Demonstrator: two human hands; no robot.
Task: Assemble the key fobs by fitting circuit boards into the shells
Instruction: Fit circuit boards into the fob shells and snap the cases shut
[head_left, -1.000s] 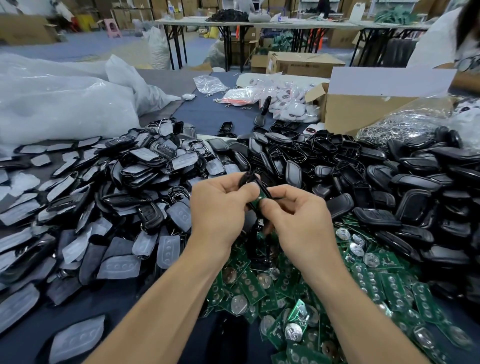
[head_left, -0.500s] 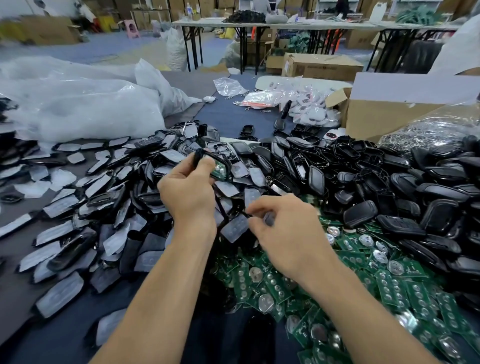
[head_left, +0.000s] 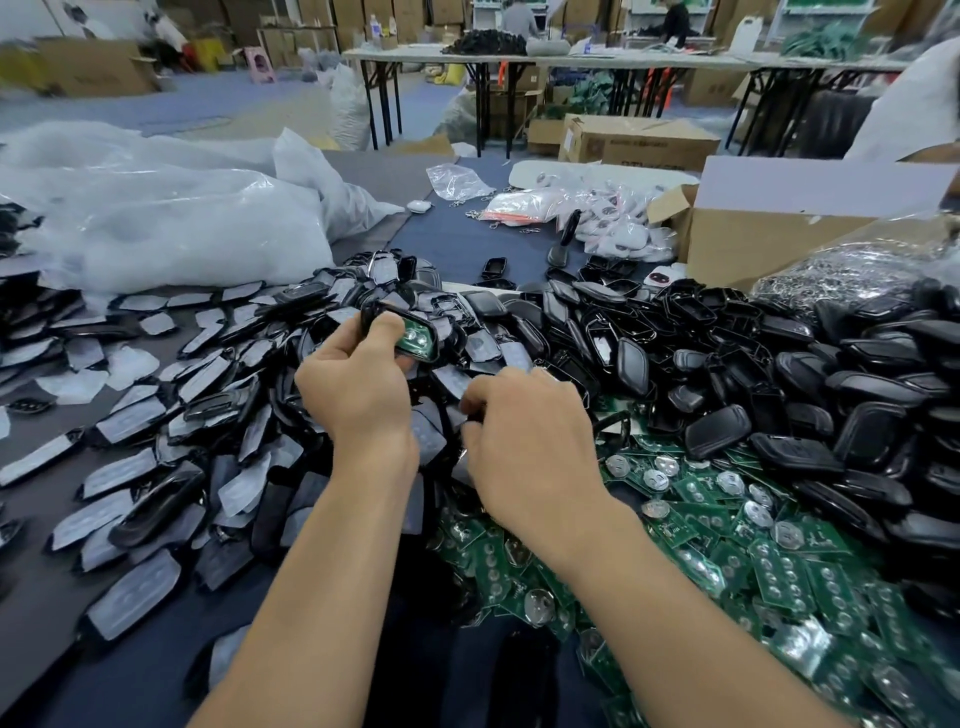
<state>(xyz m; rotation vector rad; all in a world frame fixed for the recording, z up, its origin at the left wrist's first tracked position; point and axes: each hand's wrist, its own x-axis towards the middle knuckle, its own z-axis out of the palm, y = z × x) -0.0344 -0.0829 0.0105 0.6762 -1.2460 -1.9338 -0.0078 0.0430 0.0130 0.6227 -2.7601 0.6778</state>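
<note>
Left hand (head_left: 358, 389) grips shell (head_left: 375, 310) with board (head_left: 415, 340); right hand (head_left: 524, 447) grip hidden, cannot tell.

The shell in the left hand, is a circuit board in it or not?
In. The green circuit board shows inside the black shell that the left hand grips.

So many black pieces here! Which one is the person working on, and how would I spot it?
Find the heap of black shells spread across the table, then the left hand at the heap's left side. The shell that hand grips is the one: unlike the loose ones around it, it has a green circuit board showing inside.
</note>
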